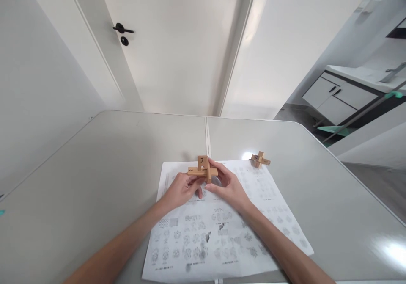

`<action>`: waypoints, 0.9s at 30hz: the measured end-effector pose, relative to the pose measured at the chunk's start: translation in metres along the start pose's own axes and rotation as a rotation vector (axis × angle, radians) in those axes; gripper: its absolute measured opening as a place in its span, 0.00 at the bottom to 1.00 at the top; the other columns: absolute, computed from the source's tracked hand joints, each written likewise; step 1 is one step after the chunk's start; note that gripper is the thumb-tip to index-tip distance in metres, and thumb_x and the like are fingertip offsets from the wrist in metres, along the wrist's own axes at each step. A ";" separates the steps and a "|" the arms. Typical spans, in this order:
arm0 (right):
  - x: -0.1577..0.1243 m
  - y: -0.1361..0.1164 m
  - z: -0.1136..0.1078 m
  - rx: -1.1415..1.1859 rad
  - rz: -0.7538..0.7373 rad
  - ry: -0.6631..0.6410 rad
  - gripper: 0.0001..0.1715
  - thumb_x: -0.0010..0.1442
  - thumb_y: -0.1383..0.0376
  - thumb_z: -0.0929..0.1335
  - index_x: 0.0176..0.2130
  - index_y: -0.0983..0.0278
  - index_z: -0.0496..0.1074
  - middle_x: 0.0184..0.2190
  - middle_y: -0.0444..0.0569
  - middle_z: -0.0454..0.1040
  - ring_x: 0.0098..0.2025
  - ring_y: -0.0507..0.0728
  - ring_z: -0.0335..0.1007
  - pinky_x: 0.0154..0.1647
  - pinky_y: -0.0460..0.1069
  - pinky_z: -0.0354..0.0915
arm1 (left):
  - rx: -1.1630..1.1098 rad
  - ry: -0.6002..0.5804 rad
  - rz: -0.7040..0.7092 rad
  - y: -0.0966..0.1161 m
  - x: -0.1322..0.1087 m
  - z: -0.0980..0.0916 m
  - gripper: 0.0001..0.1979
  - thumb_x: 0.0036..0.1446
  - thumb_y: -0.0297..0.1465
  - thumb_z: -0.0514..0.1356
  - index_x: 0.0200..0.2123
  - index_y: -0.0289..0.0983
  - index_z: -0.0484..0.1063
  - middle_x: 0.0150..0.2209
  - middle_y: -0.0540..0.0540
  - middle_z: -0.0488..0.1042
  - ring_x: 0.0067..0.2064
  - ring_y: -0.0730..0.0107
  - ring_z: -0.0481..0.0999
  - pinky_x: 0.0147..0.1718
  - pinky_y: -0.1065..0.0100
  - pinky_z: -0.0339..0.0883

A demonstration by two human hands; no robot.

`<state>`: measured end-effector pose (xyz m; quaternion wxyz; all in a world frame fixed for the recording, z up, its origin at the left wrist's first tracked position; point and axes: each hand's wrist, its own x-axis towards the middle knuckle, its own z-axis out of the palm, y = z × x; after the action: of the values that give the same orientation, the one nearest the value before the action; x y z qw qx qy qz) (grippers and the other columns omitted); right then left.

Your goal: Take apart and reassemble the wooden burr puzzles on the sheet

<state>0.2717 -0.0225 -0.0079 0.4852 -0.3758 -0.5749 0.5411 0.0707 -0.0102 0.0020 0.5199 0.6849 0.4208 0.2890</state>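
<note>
Several interlocked wooden pieces (202, 172) with dark marks on them are held between my hands, just above a printed paper sheet (196, 220). My left hand (183, 188) grips the lower left part, its fingers curled under the flat bar. On the right side, my right hand (229, 185) pinches the upright piece between thumb and fingers. Farther back to the right, a second small wooden cross-shaped assembly (260, 160) rests at the sheet's top right corner, touched by neither hand.
The grey table (95, 169) has a seam down its middle and a raised edge. A white door (177, 42) with a black handle (119, 28) stands beyond it. At the right are a sink cabinet (339, 93) and a wall.
</note>
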 end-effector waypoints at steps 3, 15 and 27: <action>0.001 0.002 0.001 0.013 0.005 0.011 0.46 0.53 0.49 0.80 0.65 0.51 0.69 0.63 0.51 0.73 0.66 0.66 0.67 0.70 0.66 0.60 | 0.001 0.005 -0.008 -0.002 0.001 0.001 0.18 0.71 0.41 0.56 0.39 0.36 0.80 0.23 0.47 0.76 0.26 0.66 0.78 0.30 0.67 0.69; 0.007 0.002 0.006 0.129 0.101 0.082 0.46 0.49 0.50 0.82 0.64 0.54 0.71 0.61 0.52 0.75 0.65 0.67 0.69 0.69 0.67 0.62 | -0.195 0.139 -0.003 0.004 0.002 0.004 0.28 0.67 0.42 0.62 0.64 0.41 0.58 0.28 0.50 0.81 0.28 0.62 0.81 0.35 0.64 0.70; 0.005 -0.007 0.006 0.129 0.104 -0.026 0.44 0.50 0.53 0.81 0.62 0.53 0.70 0.60 0.52 0.76 0.59 0.67 0.75 0.60 0.65 0.73 | -0.043 0.056 0.025 -0.001 0.002 0.003 0.20 0.69 0.40 0.60 0.59 0.40 0.61 0.27 0.50 0.77 0.26 0.68 0.74 0.30 0.67 0.67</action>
<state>0.2651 -0.0199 -0.0002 0.4722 -0.3659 -0.5249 0.6063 0.0740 -0.0103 0.0005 0.5189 0.6703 0.4203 0.3236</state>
